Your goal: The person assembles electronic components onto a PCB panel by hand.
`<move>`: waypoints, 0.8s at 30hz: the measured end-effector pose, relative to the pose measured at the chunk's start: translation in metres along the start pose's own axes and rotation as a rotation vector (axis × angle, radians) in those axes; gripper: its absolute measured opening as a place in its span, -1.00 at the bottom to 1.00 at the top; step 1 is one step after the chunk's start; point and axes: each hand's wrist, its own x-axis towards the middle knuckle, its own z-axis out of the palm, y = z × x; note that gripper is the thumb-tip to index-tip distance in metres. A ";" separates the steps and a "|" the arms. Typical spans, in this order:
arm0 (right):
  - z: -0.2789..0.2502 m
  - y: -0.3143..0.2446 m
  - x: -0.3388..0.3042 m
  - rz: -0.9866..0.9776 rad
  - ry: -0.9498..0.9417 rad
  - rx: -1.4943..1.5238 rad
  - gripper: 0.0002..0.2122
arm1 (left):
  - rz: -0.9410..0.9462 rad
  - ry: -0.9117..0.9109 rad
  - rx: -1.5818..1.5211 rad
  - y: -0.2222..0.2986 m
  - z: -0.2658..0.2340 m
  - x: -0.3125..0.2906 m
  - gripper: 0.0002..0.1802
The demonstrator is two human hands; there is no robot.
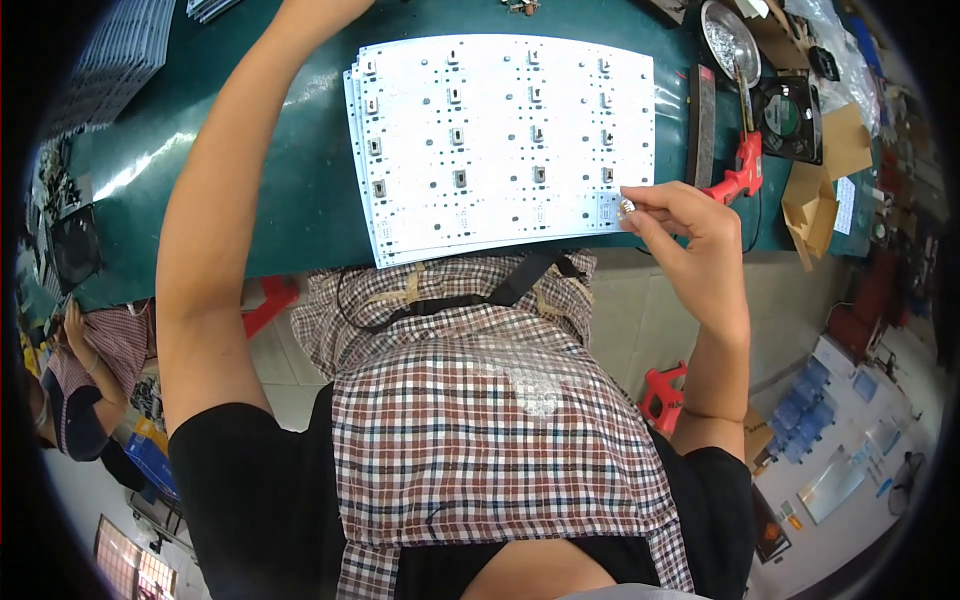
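Note:
A white printed circuit board panel (490, 120) lies on top of a short stack at the table's near edge. Small metal-cased components with dark centres sit on it in rows, while its nearest row of outlined spots is bare. At the panel's near right corner, my right hand (690, 235) is closed, thumb and forefinger pinching a small silver component (627, 207). Whether that piece touches the panel I cannot tell. My left arm reaches far forward past the panel's left side. Only the wrist end of my left hand (325, 8) shows at the top edge; its fingers are out of frame.
The green table (200, 215) carries a red-handled soldering iron (740, 170), a dark bar (701, 115), a metal bowl (730, 45), a black fan (790, 118) and an opened cardboard box (815, 205) on the right. More panels (120, 60) are stacked far left. Another person (85, 380) works at left.

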 end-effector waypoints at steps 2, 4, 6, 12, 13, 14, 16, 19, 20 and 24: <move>0.000 0.000 -0.001 -0.047 -0.039 -0.082 -0.82 | -0.041 -0.023 -0.106 0.012 -0.007 -0.010 -0.80; 0.002 0.000 -0.001 -0.100 -0.037 -0.112 -0.80 | -0.090 -0.086 -0.302 0.017 -0.015 -0.019 -0.78; 0.004 0.001 -0.003 -0.132 -0.017 -0.149 -0.78 | -0.108 -0.102 -0.344 0.039 -0.008 -0.033 -0.78; 0.012 0.002 -0.002 -0.144 0.030 -0.219 -0.79 | 0.019 -0.253 -0.307 0.048 -0.017 -0.074 -0.77; 0.011 0.004 -0.002 -0.165 0.035 -0.246 -0.80 | -0.130 -0.255 -0.430 0.067 -0.013 -0.086 -0.78; 0.011 0.003 -0.002 -0.194 0.032 -0.272 -0.81 | -0.179 -0.262 -0.492 0.069 -0.013 -0.095 -0.78; 0.008 0.002 -0.002 -0.211 0.010 -0.315 -0.79 | -0.107 -0.296 -0.407 0.055 -0.018 -0.110 -0.74; 0.007 0.001 -0.001 -0.220 -0.011 -0.372 -0.78 | -0.034 -0.350 -0.327 0.049 -0.018 -0.128 -0.68; 0.007 0.001 -0.001 -0.219 -0.015 -0.382 -0.79 | -0.036 -0.366 -0.379 0.052 -0.015 -0.133 -0.69; 0.008 0.002 0.000 -0.231 0.003 -0.384 -0.83 | -0.100 -0.370 -0.456 0.055 -0.013 -0.148 -0.71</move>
